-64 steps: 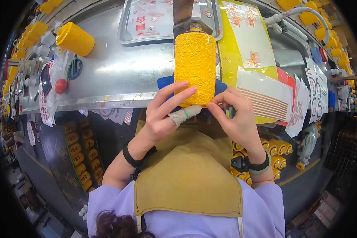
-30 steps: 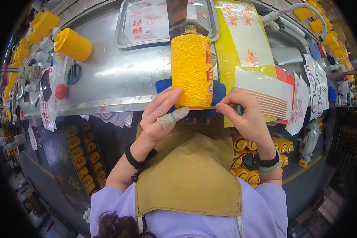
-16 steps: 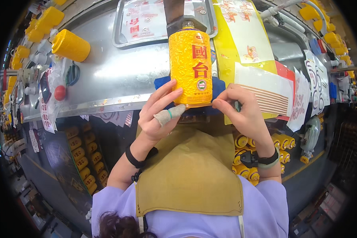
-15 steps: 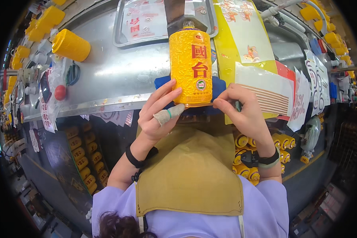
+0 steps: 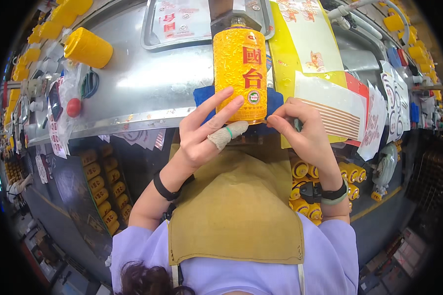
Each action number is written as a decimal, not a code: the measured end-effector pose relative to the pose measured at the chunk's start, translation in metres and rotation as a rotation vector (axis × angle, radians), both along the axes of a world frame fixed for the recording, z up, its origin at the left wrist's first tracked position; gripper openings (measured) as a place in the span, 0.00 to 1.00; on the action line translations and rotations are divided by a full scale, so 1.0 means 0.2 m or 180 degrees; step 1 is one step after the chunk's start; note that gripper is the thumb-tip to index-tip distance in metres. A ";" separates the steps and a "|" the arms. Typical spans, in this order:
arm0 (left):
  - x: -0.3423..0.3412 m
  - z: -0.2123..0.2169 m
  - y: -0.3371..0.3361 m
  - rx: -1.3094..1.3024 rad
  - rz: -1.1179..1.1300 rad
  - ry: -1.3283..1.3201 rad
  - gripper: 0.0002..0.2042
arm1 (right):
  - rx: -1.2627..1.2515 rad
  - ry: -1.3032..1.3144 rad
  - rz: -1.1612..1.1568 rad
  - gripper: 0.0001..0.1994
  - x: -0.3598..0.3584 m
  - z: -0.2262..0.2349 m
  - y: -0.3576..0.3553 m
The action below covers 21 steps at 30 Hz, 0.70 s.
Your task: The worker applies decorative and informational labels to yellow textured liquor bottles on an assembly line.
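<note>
A yellow bottle (image 5: 234, 64) with a textured surface and red characters lies before me, its clear neck pointing away, on a blue cloth (image 5: 275, 101) at the bench edge. My left hand (image 5: 202, 125) holds its lower left: two fingers rest along its side, and the thumb, in a knitted finger cover (image 5: 226, 136) with a green band, presses near the base. At the base's lower right corner, my right hand (image 5: 300, 125) pinches what looks like the end of a thin brown strip running along the bottom edge. Its fingertips hide most of that end.
To the right lie a white sheet of brown strips (image 5: 337, 118) and a yellow board (image 5: 283, 49). A metal tray (image 5: 182, 46) with printed sheets stands beyond. A yellow cylinder (image 5: 88, 47) and a red ball (image 5: 74, 107) are at left. Yellow bottles (image 5: 300, 170) sit below the bench.
My left fingers have shifted up and right over the bottle's lower front, and the covered thumb has moved right along the base. My right hand still pinches at the corner.
</note>
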State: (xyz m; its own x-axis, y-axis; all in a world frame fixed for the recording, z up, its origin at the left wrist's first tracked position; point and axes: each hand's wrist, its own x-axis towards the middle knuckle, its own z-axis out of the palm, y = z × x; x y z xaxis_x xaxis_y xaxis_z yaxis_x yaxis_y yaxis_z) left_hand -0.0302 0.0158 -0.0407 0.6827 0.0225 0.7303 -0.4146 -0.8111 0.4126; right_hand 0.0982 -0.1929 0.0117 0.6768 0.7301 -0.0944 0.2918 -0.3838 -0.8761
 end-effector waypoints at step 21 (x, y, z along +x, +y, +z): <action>-0.06 -0.09 0.00 0.0029 0.0377 -0.0090 0.11 | -0.0017 0.0003 0.0032 0.08 0.01 0.01 -0.01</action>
State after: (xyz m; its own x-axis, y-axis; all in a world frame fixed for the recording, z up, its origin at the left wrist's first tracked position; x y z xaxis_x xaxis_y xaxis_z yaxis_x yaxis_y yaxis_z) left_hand -0.0431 0.0162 -0.0591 0.6549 0.0952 0.7497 -0.3269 -0.8587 0.3946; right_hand 0.1008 -0.1955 0.0135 0.6694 0.7363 -0.0991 0.2948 -0.3856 -0.8743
